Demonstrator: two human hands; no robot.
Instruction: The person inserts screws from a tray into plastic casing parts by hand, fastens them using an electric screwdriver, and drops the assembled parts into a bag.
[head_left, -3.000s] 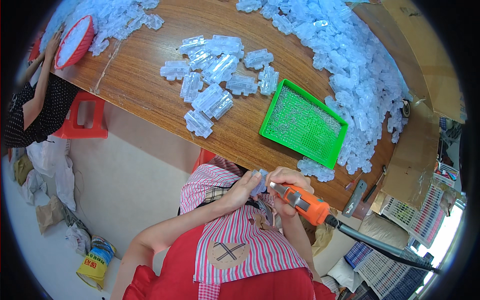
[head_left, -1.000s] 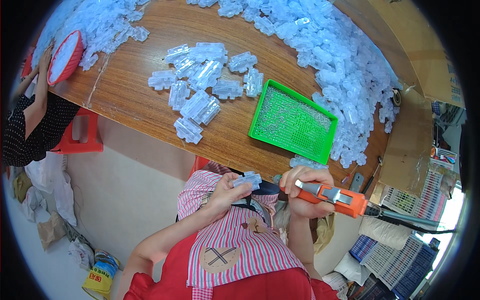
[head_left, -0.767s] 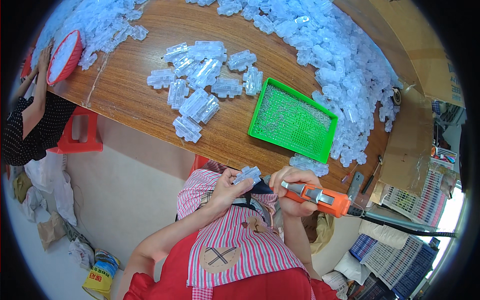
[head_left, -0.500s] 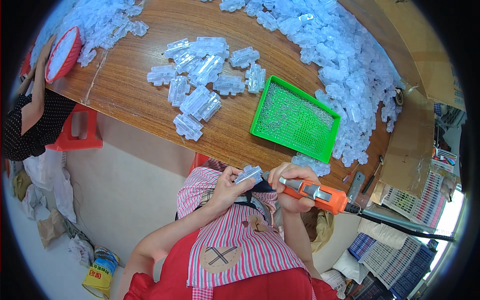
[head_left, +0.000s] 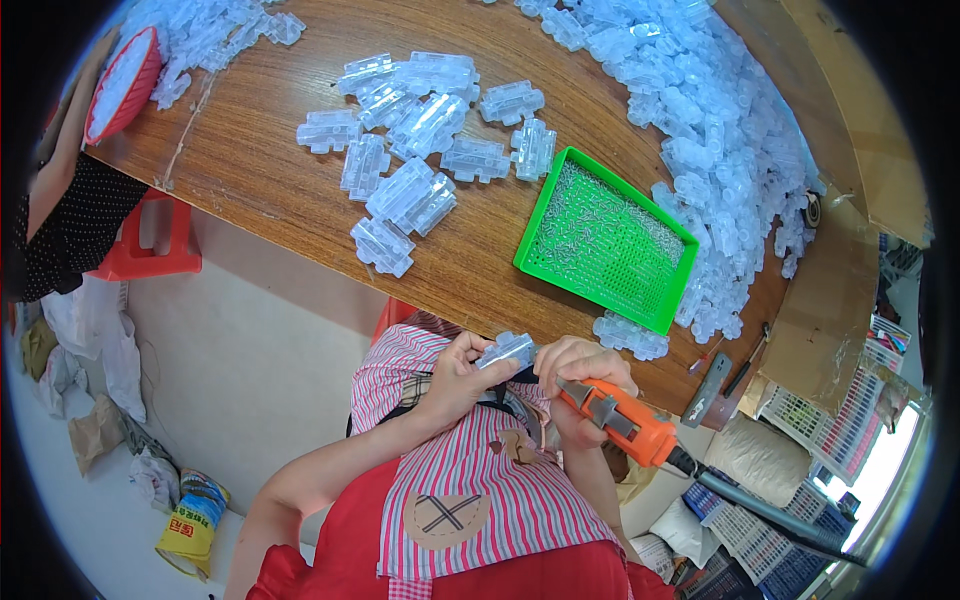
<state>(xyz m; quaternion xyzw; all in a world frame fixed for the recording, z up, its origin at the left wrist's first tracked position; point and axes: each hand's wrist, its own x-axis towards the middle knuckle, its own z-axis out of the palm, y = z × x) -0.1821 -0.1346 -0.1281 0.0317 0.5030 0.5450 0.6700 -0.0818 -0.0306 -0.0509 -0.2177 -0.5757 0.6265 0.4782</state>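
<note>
The left hand [head_left: 455,372] pinched a clear plastic piece [head_left: 505,349]; the right hand [head_left: 578,372] clenched an orange driver [head_left: 618,422], tip seemingly seated; a tilt could slip it off.

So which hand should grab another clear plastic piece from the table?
Probably the left hand: it holds only the small clear plastic piece, while the right hand is wrapped around the orange power screwdriver.

Bright, even daylight fills the scene, strongest as white glare just right of the stacked baskets [head_left: 845,425]. Shadows are soft. Fisheye bending curves the counter [head_left: 250,190] edge; black vignette rings everything.
</note>
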